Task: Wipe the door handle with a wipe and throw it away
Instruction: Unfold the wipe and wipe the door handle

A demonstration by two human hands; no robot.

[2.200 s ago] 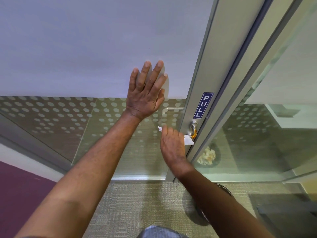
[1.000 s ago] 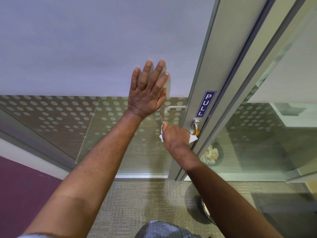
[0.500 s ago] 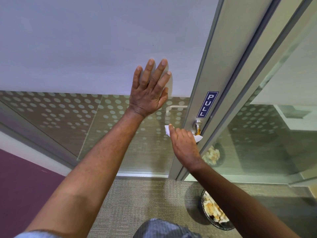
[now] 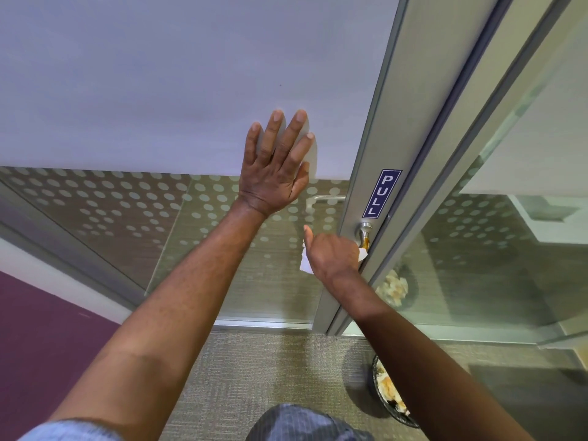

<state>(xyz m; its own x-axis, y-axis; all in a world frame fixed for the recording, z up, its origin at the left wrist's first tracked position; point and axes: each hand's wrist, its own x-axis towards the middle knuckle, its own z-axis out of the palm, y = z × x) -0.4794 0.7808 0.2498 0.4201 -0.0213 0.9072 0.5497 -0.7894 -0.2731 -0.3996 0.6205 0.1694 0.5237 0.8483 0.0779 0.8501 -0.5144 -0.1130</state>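
Observation:
The metal door handle sticks out of the grey door frame just below a blue PULL sign. My right hand is closed around the handle's lever with a white wipe wrapped in it; corners of the wipe stick out on both sides of the hand. The lever itself is hidden under the hand. My left hand lies flat on the frosted glass door with its fingers spread, holding nothing.
A round waste bin holding crumpled paper stands on the carpet under my right forearm, at the foot of the door frame. A glass panel lies to the right. A purple wall is at the left.
My right hand has slid a little along the handle with the wipe, back and forth. My left hand stays flat on the glass. The view has shifted, bringing the bin into sight.

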